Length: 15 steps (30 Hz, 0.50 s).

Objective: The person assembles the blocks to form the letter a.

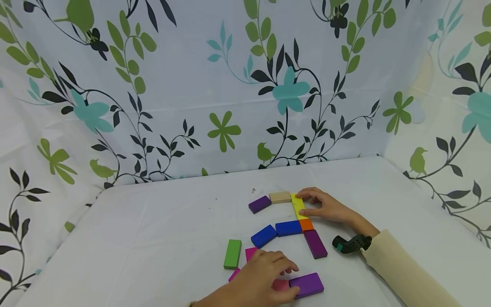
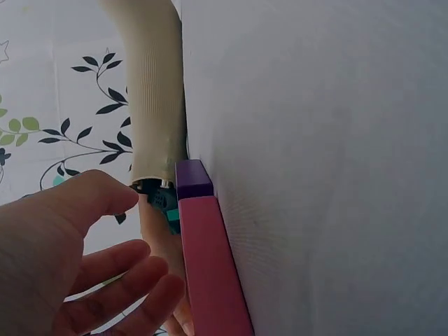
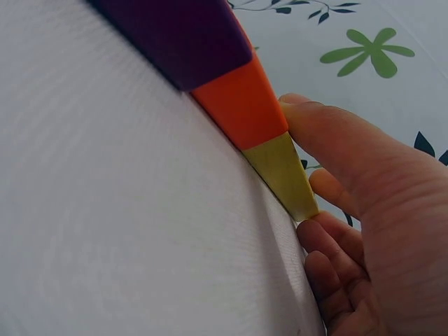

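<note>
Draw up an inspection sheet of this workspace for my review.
Surface: white table.
Job's things: yellow block against orange block; blue blocks; green block; pink block end to end with a purple block.
Clutter: small dark specks.
Grips: right grip, thumb and fingertips at yellow block; left grip, loosely bent fingers beside pink block.
Cables: nothing seen.
Surroundings: leaf-patterned cloth behind.
</note>
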Motion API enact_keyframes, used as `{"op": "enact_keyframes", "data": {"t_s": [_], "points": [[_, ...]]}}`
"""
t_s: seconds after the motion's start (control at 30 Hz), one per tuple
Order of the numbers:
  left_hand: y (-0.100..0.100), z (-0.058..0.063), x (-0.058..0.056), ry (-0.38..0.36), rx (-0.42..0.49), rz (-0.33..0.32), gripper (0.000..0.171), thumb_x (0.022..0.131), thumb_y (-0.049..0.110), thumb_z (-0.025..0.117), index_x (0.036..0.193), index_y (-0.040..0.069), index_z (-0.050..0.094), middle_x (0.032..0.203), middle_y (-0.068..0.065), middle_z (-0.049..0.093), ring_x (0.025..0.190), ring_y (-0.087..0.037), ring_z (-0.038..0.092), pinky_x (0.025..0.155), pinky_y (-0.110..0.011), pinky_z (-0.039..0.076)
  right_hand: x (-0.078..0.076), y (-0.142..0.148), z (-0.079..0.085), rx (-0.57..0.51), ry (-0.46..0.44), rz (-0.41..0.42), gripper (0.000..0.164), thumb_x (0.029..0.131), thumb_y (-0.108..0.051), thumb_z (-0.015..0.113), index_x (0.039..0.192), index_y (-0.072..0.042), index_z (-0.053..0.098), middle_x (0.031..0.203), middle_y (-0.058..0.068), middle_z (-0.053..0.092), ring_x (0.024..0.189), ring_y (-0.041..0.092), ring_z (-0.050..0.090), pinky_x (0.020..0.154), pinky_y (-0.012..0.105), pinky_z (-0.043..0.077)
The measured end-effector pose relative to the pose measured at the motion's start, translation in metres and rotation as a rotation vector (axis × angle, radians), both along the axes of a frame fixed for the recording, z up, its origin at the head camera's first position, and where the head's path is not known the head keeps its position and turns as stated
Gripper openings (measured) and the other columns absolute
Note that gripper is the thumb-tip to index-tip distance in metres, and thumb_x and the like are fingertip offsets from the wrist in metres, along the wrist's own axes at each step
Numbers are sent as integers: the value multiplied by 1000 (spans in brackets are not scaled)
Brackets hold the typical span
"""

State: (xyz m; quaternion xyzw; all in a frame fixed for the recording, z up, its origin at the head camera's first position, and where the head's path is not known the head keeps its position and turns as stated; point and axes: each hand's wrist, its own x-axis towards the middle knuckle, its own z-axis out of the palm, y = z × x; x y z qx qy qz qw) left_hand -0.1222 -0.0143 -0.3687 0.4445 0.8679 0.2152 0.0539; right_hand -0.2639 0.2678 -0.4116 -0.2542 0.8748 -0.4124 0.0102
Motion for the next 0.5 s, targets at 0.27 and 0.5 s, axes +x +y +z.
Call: {"op": "enact_keyframes", "data": {"t_s": [0.27, 0.5], "points": [[-13, 2, 4, 105, 69, -14, 22, 96, 33, 60, 111, 18, 69, 104, 11, 65, 98, 2, 54, 89, -26, 44, -1, 1, 1, 12, 9, -3, 50, 87, -24, 74, 131, -7, 58, 133, 14, 52, 113, 27, 49, 96, 34, 43], [-28, 9, 3, 149, 71, 52, 21, 97, 28, 60, 111, 16, 68, 105, 9, 65, 102, -5, 56, 93, -33, 46, -1, 0, 1, 15, -4, -10, 50, 86, -26, 74, 131, -8, 58, 133, 14, 52, 113, 26, 50, 96, 35, 43]]}}
